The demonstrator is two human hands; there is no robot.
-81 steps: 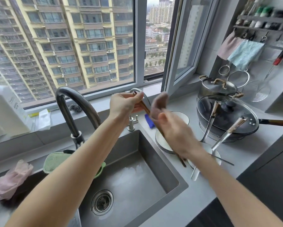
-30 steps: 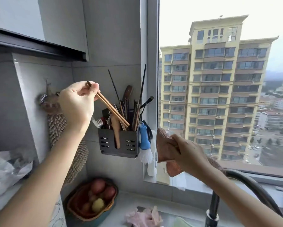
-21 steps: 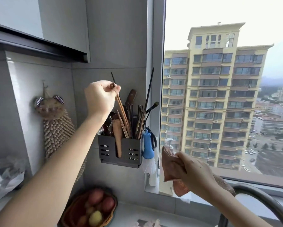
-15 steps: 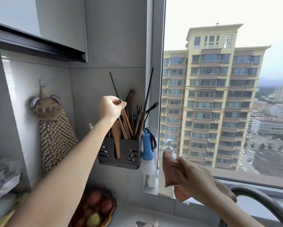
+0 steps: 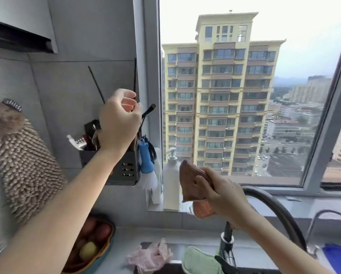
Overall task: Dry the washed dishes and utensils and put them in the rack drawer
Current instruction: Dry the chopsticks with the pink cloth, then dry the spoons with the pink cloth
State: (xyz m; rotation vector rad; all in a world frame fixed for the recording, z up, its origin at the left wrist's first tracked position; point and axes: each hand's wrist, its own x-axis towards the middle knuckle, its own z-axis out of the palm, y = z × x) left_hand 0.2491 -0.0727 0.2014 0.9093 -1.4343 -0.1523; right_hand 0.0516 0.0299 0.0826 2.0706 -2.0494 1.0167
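A dark wall-mounted utensil holder (image 5: 126, 169) hangs beside the window, filled with chopsticks and other utensils. My left hand (image 5: 119, 121) is raised in front of its top with the fingers curled and nothing visible in them. It hides most of the utensils, including the wooden chopsticks. Two tall dark sticks (image 5: 96, 84) rise above the hand. Lower right, in front of the window, my right hand (image 5: 223, 194) grips a folded brownish-pink cloth (image 5: 189, 180).
A blue-handled brush (image 5: 146, 159) hangs on the holder's right side, with a white pump bottle (image 5: 170, 175) on the sill. A shaggy hand towel (image 5: 23, 165) hangs on the left. Below are a fruit basket (image 5: 94, 240), pink gloves (image 5: 150, 256), a green cloth (image 5: 199, 260) and the dark faucet (image 5: 274, 206).
My left hand lowered the wooden chopsticks into the holder and let them go, and its fingers are now curled. My right hand kept hold of the cloth. The view swung from the sink to the wall.
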